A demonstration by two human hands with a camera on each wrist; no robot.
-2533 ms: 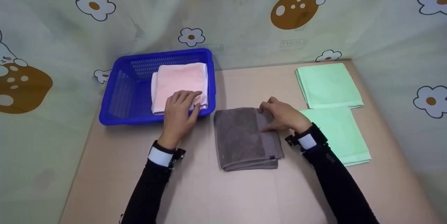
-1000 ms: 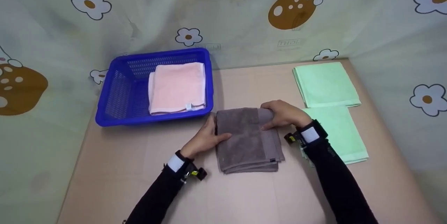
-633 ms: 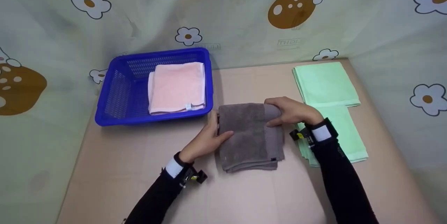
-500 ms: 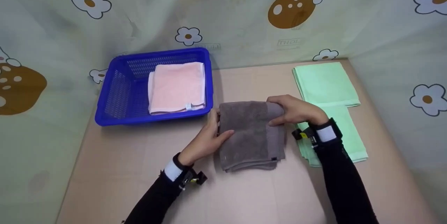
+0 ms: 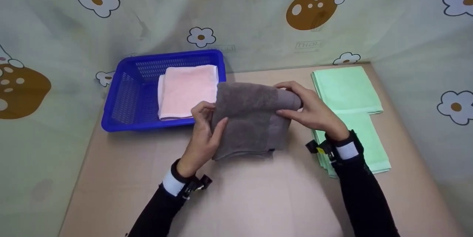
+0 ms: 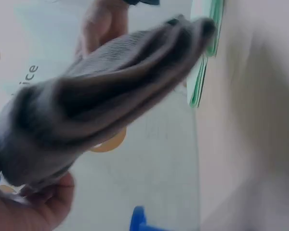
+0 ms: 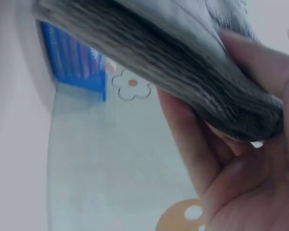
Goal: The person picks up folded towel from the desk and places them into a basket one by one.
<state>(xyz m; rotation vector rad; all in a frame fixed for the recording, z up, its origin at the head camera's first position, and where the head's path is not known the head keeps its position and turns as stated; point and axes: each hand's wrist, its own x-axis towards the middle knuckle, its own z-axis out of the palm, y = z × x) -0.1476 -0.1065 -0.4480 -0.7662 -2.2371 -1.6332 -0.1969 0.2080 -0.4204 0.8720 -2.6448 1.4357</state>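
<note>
A folded grey towel [image 5: 247, 115] is held up off the table between both hands, its far edge raised in the head view. My left hand [image 5: 201, 139] grips its left side, thumb on top and fingers underneath. My right hand [image 5: 314, 109] pinches the right side near the smooth band, with the thumb on top. In the right wrist view the towel's layered edge [image 7: 183, 67] lies between thumb and fingers. The left wrist view shows the towel's folds [image 6: 101, 96], blurred, with the left hand [image 6: 43, 207] at one end.
Left of the towel stands a blue basket [image 5: 125, 96] with folded pink towels [image 5: 190, 91] in its right half. Two stacks of folded green towels, a back one [image 5: 347, 89] and a front one [image 5: 362, 141], lie at the right. A patterned curtain [image 5: 251, 15] closes the back.
The left hand left the pink towel in the basket and took hold of the grey towel's left side. Both hands then lifted the grey towel off the table, towards the back and slightly left.
</note>
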